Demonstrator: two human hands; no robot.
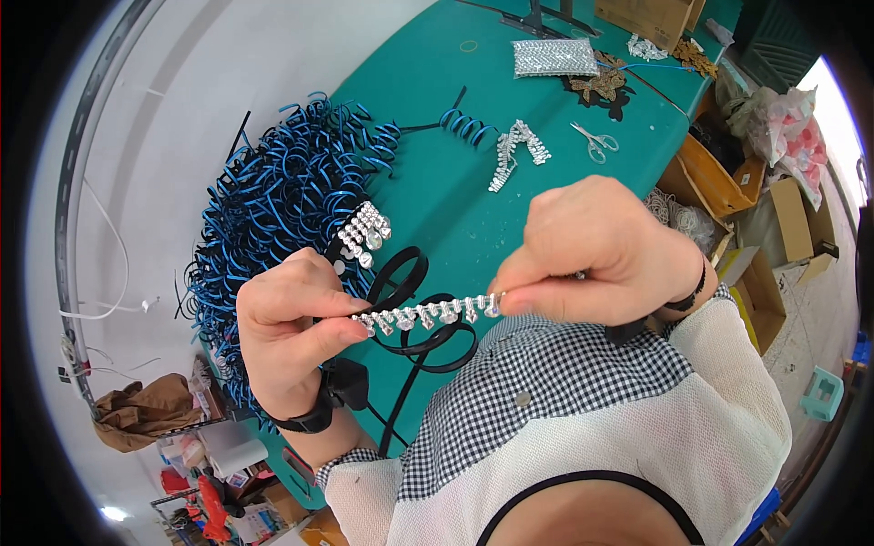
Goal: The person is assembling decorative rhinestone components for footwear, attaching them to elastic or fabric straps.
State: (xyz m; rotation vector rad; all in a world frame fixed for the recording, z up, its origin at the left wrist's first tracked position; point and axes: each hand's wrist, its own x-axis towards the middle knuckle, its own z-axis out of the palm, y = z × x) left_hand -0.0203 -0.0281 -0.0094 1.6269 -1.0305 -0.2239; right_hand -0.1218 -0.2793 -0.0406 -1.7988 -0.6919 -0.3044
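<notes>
A short rhinestone trim (428,315) with dangling clear stones is stretched level between my two hands. My left hand (296,318) pinches its left end between thumb and fingers. At the other end, my right hand (601,255) has thumb and forefinger closed on the trim. Below and behind it curl loops of black cord (401,282). Just past my left hand lies another rhinestone piece (364,232) with several rows and hanging drops, resting against a large heap of blue and black coiled strips (282,191).
On the green table (428,55) lie a bent strip of rhinestone trim (517,150), small scissors (594,143) and a silvery sparkling pack (555,57). Glittery brown appliqués (601,84) sit beside the pack. Cardboard boxes (715,173) and plastic bags (774,118) stand off the table's right edge.
</notes>
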